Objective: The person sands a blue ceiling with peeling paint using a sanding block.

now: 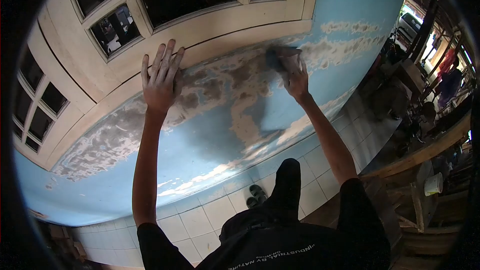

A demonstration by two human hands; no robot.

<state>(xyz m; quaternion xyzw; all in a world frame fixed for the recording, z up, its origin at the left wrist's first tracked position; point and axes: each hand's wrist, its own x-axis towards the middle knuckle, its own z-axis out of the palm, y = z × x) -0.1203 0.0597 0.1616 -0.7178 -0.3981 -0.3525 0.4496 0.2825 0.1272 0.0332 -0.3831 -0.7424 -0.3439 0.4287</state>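
My left hand lies with fingers stretched and spread against the bottom of the cream window frame; its fingertips look dusty. Below the frame is a light blue wall with a long band of worn, patchy paint, grey and beige. On the right part of that band, my right hand presses a dark piece of sandpaper to the wall, fingers closed over it. Motion smears the sandpaper's edge, and part of it is hidden under the fingers.
White floor tiles run along the wall's foot, with dark sandals on them. To the right are wooden beams, a white container and dark clutter. A second paned window is at left.
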